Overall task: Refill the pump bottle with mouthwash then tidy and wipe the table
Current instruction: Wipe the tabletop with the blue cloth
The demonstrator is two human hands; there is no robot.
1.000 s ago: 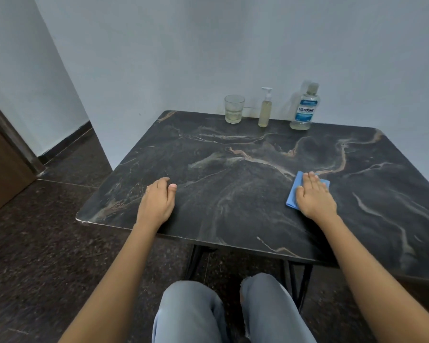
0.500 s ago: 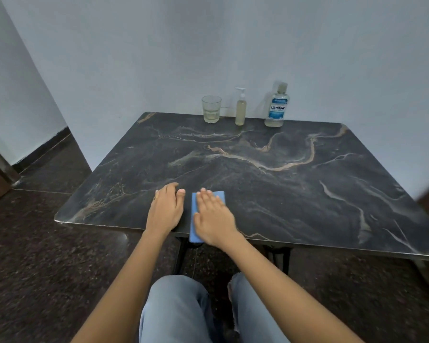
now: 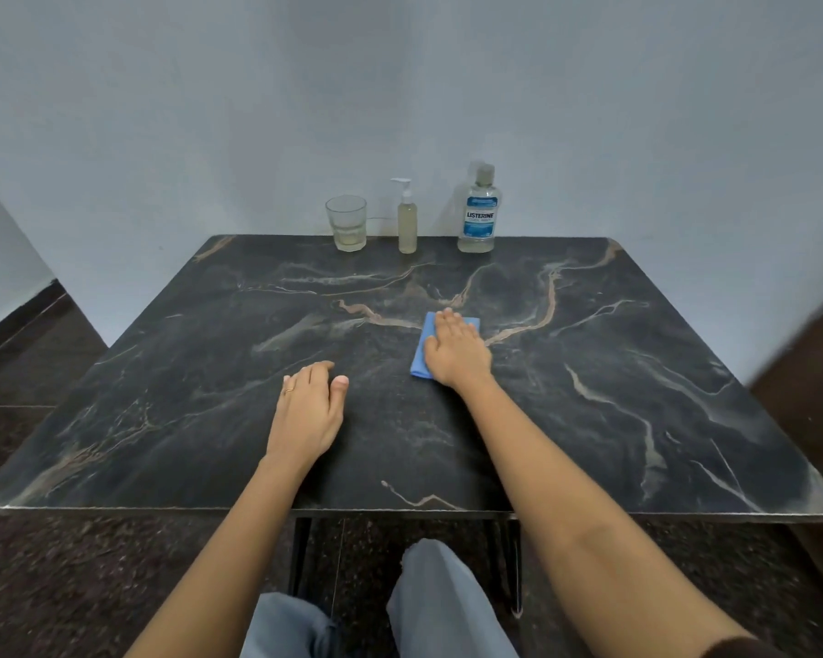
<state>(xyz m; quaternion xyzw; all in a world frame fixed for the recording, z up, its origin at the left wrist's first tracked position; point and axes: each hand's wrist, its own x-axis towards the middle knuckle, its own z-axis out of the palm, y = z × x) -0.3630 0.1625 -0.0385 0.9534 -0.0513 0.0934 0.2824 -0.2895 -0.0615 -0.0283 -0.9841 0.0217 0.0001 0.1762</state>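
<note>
Tabletop (image 3: 614, 396) of dark marble by pale wall (image 3: 400, 87); left hand (image 3: 307, 410) relaxed, right hand (image 3: 457, 349) flat on blue cloth (image 3: 421, 356).

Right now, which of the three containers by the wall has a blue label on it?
The mouthwash bottle, at the right end of the row. The glass and the pump bottle to its left are plain, with no label.

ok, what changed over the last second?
The right hand slid the blue cloth in beside the left hand, then back out to the middle of the table, pressing it flat throughout. Left hand, glass, pump bottle and mouthwash bottle stayed put.
</note>
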